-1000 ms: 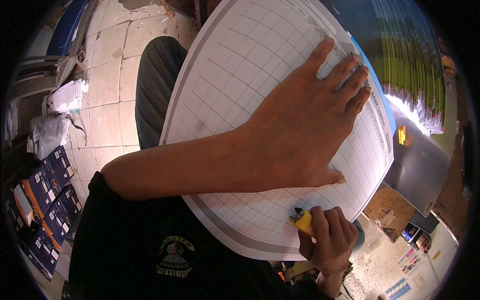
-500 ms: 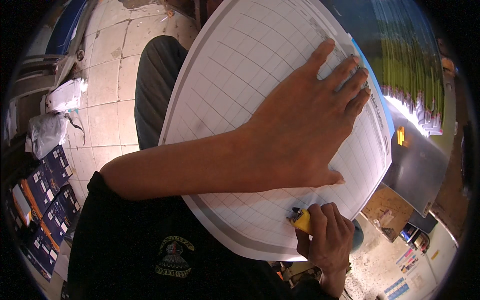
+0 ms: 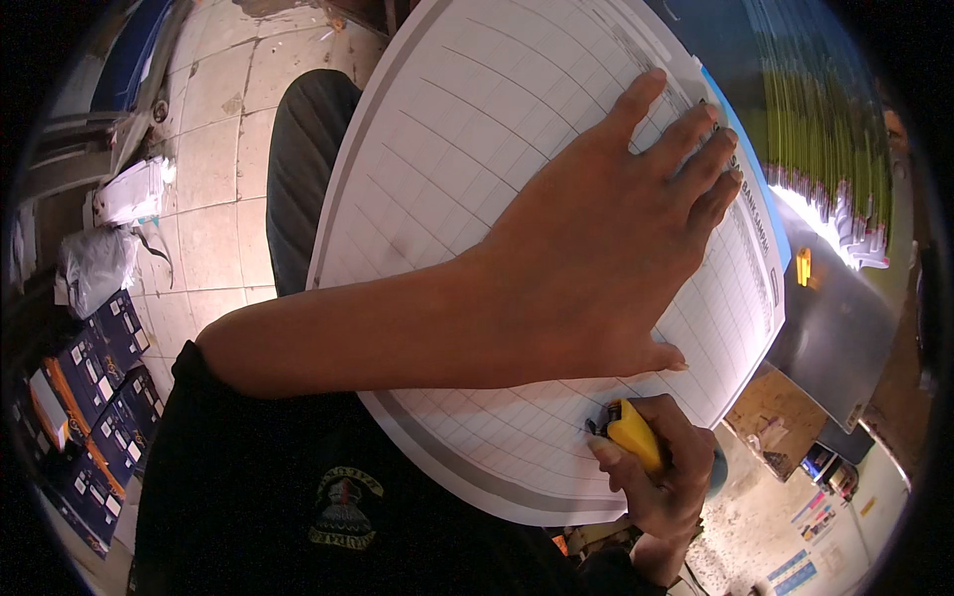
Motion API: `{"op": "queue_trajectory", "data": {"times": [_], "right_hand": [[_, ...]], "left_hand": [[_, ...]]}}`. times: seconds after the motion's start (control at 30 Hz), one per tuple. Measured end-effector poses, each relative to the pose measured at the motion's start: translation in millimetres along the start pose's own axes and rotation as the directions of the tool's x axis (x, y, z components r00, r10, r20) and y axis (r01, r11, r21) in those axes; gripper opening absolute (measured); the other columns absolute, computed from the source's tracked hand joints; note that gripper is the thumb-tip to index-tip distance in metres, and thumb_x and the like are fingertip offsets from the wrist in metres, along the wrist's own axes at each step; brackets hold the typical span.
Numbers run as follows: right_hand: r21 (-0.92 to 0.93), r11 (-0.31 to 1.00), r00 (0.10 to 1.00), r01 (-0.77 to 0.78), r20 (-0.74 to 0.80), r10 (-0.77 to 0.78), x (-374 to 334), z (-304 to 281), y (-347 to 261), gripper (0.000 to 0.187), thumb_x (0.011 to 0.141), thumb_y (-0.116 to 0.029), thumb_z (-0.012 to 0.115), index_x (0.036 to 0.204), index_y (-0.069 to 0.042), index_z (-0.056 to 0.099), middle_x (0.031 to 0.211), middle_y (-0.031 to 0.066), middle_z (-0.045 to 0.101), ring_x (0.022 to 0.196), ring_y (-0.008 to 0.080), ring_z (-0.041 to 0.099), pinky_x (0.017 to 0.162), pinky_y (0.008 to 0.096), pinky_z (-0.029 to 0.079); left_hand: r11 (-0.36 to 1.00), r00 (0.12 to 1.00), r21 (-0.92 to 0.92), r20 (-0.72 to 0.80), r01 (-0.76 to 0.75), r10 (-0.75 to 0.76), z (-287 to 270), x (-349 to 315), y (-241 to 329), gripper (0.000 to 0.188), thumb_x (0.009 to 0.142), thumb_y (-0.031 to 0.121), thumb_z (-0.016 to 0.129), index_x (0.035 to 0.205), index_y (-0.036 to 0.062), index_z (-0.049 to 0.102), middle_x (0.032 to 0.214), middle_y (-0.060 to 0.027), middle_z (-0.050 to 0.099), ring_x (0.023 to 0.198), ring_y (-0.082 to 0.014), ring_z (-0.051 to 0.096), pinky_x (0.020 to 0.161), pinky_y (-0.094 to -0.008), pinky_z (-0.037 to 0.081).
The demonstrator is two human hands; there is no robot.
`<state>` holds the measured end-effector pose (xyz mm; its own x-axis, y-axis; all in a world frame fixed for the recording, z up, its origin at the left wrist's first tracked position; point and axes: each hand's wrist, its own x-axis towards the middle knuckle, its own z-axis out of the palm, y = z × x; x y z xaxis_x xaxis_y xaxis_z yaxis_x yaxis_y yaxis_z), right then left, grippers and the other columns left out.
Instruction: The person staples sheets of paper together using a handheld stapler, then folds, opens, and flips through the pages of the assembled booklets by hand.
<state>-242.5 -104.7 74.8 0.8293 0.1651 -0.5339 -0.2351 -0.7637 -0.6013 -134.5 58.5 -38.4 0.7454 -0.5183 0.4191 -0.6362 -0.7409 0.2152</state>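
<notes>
My left hand [image 3: 606, 238] lies flat with its fingers spread on a big white sheet [image 3: 447, 169] printed with a grid of lines. The thumb points down toward the sheet's lower right part, and the forearm crosses it from the left. In my right hand [image 3: 671, 467] is a small yellow staple remover [image 3: 636, 435] with dark metal jaws, gripped between thumb and fingers just above the sheet's lower right edge. A blue strip [image 3: 773, 214] shows along the sheet's far right edge. Whether the jaws touch the paper I cannot tell.
A tall stack of green-and-white booklets [image 3: 820, 149] stands at the upper right beside a dark shiny tabletop [image 3: 835, 338]. A small yellow-orange object [image 3: 803, 266] lies there. At the left are dark blue boxes [image 3: 99, 397] and a plastic bag [image 3: 94, 268] on the tiled floor [image 3: 209, 159].
My right hand has turned and shifted slightly right, tilting the staple remover so more of its yellow body shows. The sheet has moved slightly; my left hand stays spread on it.
</notes>
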Motion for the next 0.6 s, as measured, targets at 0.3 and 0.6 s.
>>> {"op": "queue_trajectory", "data": {"times": [0.3, 0.6], "right_hand": [[0.3, 0.95, 0.996, -0.087, 0.003, 0.091, -2.4, 3.2, -1.1, 0.022, 0.088, -0.011, 0.078, 0.101, 0.003, 0.068, 0.064, 0.007, 0.066, 0.052, 0.0097, 0.06, 0.049, 0.0255, 0.046], [-0.349, 0.908, 0.942, 0.231, -0.155, -0.299, -11.9, 4.7, 9.2, 0.037, 0.073, -0.011, 0.088, 0.103, 0.001, 0.07, 0.085, 0.0146, 0.072, 0.071, 0.0236, 0.073, 0.061, 0.0317, 0.056]], "left_hand": [[0.994, 0.976, 0.11, -0.218, 0.028, -0.004, 24.7, 3.8, 0.2, 0.102, 0.081, 0.074, 0.063, 0.147, -0.0023, 0.049, 0.155, -0.0199, 0.046, 0.15, -0.0326, 0.035, 0.124, -0.0559, 0.013], [0.998, 0.996, 0.057, -0.088, 0.009, -0.004, 3.5, 0.0, -0.3, 0.103, 0.08, 0.074, 0.065, 0.145, -0.0039, 0.051, 0.153, -0.0211, 0.048, 0.148, -0.0333, 0.038, 0.124, -0.0555, 0.017]]}}
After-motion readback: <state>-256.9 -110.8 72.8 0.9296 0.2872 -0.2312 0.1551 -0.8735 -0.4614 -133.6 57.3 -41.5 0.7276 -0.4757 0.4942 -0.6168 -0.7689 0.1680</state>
